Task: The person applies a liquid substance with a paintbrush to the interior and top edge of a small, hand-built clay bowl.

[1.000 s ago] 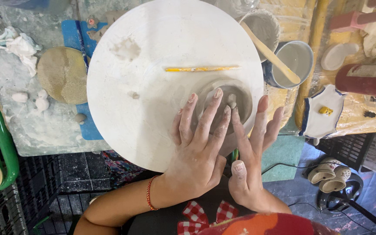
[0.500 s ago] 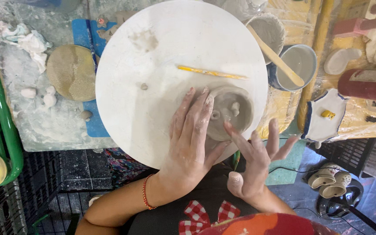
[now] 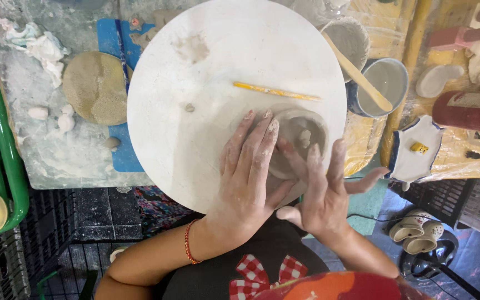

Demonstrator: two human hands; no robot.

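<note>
Nearest: dark apron w/ red-white check patch, red cord bracelet on the left wrist. Left hand lies flat, fingers straight & close together, palm down over the near-left side of the clay bowl; grip is no clasp, just an open press on the wall. Right hand stands edge-on just beside the bowl's near-right side, fingers spread wide, holding nothing, fingertips at the rim. Both hands dusted w/ pale dry clay. Bowl: small, grey, rough, shallow, w/ a little pale lump inside; sits on the near-right part of the round white board. Board is matte, smeared grey in spots, one tiny clay crumb left of centre, a thin yellow stick lying just beyond the bowl. Farther right: blue cup holding greyish water, wooden spatula leaning across it, grey pot behind. Left: tan sponge disc on a blue mat, white clay bits, crumpled paper. Desk is clay-crusted, wrapped in plastic sheet on the right side. Green tray far left; black crates on the floor below.
</note>
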